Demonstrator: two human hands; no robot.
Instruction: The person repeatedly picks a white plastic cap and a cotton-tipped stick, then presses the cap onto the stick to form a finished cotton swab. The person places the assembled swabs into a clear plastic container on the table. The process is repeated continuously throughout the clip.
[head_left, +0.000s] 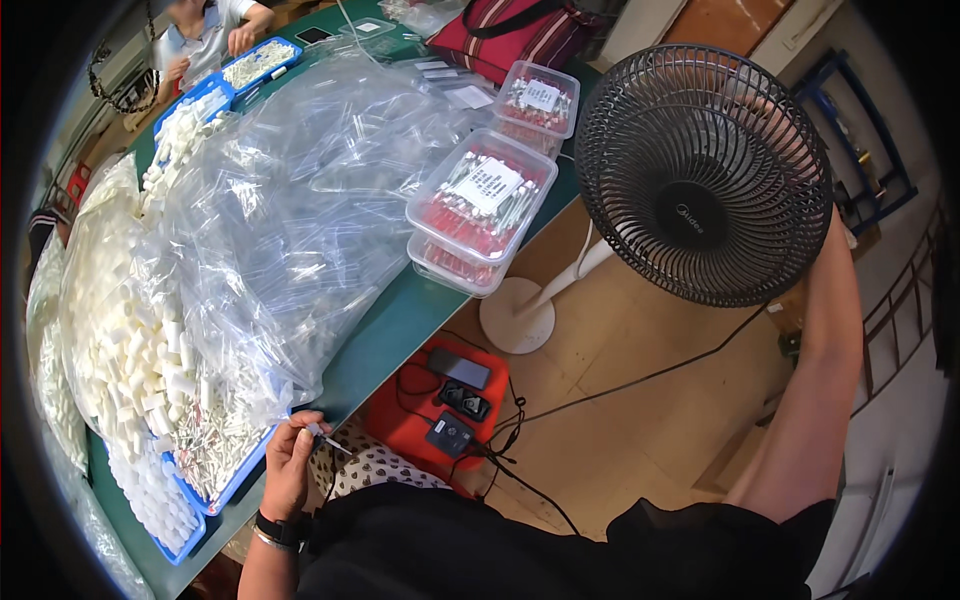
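My left hand [290,462] is at the table's near edge, its thumb and fingers pinching a small white part with a thin stem [338,444]. Beside it lies a blue tray [240,477] heaped with small white sticks, partly covered by clear plastic. My right forearm [832,310] reaches up behind a black fan [705,180]. The right hand is mostly hidden by the fan's grille, with skin showing through the slats, so its fingers and grip cannot be made out.
A large clear plastic sheet [300,190] covers much of the green table [400,325]. Lidded clear boxes [480,205] of red and white pieces stand near its edge. A red stool [400,405] carries chargers and cables. Another person [205,45] works at the far left.
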